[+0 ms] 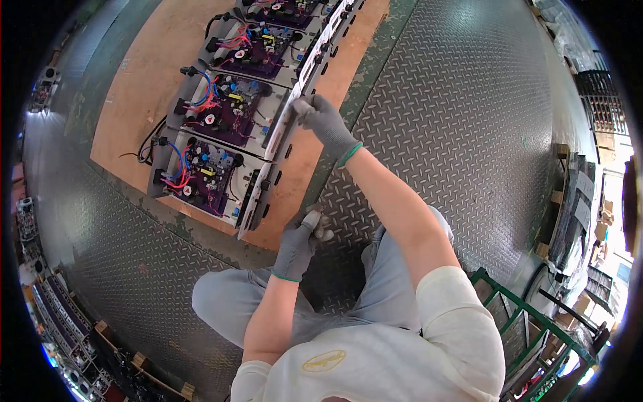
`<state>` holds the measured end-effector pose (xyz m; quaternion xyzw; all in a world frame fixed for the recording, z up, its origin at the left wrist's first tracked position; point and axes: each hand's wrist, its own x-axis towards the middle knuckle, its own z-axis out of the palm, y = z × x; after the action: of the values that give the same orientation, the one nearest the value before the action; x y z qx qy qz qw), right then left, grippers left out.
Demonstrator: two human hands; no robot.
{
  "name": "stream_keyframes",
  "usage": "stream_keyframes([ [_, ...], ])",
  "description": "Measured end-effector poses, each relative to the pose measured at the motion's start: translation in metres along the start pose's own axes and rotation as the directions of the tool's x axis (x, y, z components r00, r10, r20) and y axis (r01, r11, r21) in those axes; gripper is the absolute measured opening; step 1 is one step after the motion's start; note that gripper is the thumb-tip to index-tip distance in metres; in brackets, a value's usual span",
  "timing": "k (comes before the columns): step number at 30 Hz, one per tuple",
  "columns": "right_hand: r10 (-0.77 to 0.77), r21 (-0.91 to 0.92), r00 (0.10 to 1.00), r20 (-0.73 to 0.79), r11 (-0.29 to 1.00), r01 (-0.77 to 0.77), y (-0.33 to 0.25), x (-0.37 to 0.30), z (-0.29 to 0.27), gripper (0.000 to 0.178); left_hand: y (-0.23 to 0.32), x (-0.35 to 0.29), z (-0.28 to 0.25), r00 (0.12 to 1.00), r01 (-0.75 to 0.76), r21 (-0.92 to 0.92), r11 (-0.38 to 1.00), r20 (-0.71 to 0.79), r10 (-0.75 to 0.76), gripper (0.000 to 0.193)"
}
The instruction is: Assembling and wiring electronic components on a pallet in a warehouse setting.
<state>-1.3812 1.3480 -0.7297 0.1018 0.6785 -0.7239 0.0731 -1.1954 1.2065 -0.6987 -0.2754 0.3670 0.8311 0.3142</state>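
Observation:
A row of open grey housings point(278, 100) lies in front of me, each holding a purple circuit board point(224, 114) with red and blue wires. Along their right side runs a long pale metal strip point(313, 63) with slots. My right hand point(326, 124), in a grey glove with a green cuff, is closed at this strip, its fingertips against or just over it; anything small in them is hidden. Nearer to me, past the strip's near end, my left hand point(300, 242) wears a matching glove. Its fingers are curled in; I cannot make out whether they hold something.
The housings rest on a brown board point(127, 127) on a tread-plate metal floor point(462, 114). Black cables point(149, 144) stick out at their left. A green metal frame point(529, 328) stands at the lower right, and wrapped goods on pallets point(573, 208) stand beyond it.

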Motion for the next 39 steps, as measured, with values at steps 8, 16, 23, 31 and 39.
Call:
stream_keyframes([
  [8, 0.331, -0.029, 0.917, 0.222, 0.942, -0.333, 0.007, 0.017, -0.011, 0.036, 0.015, -0.004, 0.014, 0.991, -0.096, 0.278, 0.956, -0.066, 0.119, 0.023],
  [16, 0.222, 0.104, 0.883, 0.414, 0.952, -0.288, 0.009, 0.018, -0.017, 0.045, 0.141, 0.035, 0.081, 0.604, -0.356, 0.834, -0.422, 0.550, 0.577, 0.029],
  [23, 0.007, 0.123, 0.969, 0.246, 0.992, -0.038, 0.030, 0.020, -0.013, 0.041, 0.144, 0.096, 0.075, 0.628, 0.002, 0.547, -0.837, 0.651, 0.426, 0.036],
  [31, -0.108, 0.073, 0.959, 0.262, 0.993, 0.091, 0.036, 0.016, -0.019, 0.050, 0.140, 0.104, 0.067, 0.543, 0.016, 0.487, -0.873, 0.729, 0.417, 0.033],
  [39, -0.156, -0.302, 0.945, 0.287, 0.922, 0.244, 0.016, 0.022, -0.026, 0.055, 0.139, 0.105, 0.063, 0.567, 0.061, 0.480, -0.875, 0.705, 0.426, 0.034],
])
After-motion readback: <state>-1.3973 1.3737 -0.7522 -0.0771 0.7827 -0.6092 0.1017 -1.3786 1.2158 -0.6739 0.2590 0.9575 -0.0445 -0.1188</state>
